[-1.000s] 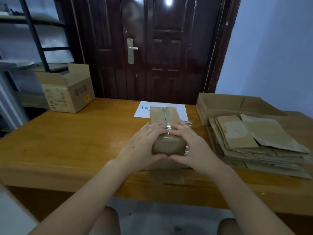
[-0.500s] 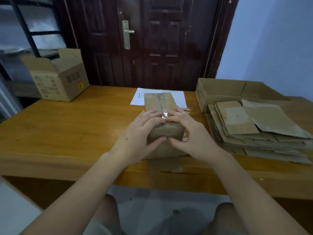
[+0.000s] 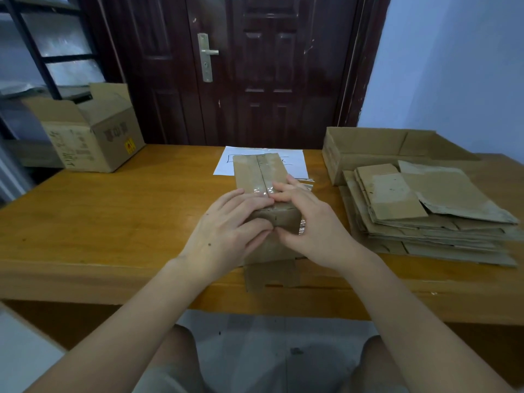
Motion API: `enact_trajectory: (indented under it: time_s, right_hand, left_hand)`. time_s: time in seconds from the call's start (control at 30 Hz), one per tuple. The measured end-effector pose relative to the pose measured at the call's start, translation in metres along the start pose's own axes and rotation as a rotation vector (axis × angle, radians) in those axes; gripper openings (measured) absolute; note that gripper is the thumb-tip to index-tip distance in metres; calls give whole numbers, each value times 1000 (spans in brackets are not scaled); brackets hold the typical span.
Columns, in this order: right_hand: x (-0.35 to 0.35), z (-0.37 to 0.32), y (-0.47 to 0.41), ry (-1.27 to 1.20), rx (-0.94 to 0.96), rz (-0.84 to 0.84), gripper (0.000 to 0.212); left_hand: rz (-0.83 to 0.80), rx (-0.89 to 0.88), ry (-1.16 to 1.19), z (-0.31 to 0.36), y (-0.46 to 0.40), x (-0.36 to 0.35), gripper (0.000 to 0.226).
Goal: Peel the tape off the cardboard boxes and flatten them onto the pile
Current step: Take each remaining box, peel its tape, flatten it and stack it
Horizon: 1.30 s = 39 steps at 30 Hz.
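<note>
Cardboard this thin looks light and bendy, so I have my left hand (image 3: pixel 226 222) and right hand (image 3: pixel 307 222) gripping the box (image 3: pixel 262 177) at its near end. I'd pick at the slick tape (image 3: pixel 262 191) end by my fingertips (image 3: pixel 276 197).

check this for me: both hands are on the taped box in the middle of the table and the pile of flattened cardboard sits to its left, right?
Not quite. Both hands, left hand and right hand, are on the taped box, but the head view shows the pile of flattened cardboard on its right.
</note>
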State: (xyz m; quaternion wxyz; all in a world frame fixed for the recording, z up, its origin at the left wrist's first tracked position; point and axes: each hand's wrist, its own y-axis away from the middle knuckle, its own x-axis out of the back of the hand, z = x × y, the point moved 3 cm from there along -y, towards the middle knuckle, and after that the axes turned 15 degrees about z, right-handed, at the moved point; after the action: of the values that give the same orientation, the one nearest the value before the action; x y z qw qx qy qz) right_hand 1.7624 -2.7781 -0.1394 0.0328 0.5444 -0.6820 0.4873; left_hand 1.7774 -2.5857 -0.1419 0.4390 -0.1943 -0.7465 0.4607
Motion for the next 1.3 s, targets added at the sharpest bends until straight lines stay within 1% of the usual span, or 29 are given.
enact_trajectory:
  time_s: [0.13,0.33,0.4,0.47,0.5,0.57,0.6,0.67,0.73,1.1,1.27,1.3]
  right_hand:
    - [-1,0,0,14,-8,-2,61]
    - [-3,-2,1,20,-2,9,59]
    - [-1,-1,0,31,7,-1,58]
    - [1,0,-1,42,14,-18,56]
    - [2,1,-2,49,19,-24,56]
    - [3,2,-2,67,34,-29,56]
    - [3,2,-2,72,41,-29,55]
    - [4,2,-3,75,57,-22,53]
    - [5,2,-4,88,75,-13,51]
    - [5,2,-5,67,77,-16,45]
    - [5,0,-3,127,104,-18,46]
    - [5,-1,-3,127,120,-11,42]
  left_hand:
    - [6,-17,-61,6,-3,-2,19]
    - [22,18,-120,8,1,-10,20]
    - [36,55,-95,7,1,-11,18]
    - [55,158,-8,4,-2,-7,18]
    - [44,238,34,0,-3,-4,24]
    - [-38,347,57,-7,-3,2,48]
    - [-88,353,55,-11,-3,4,57]
    - [-166,335,66,-17,-1,4,64]
    - [-179,344,79,-20,1,4,63]
    - [-103,403,107,-16,2,0,51]
    - [-88,420,107,-14,1,1,48]
    - [-85,424,107,-14,1,1,47]
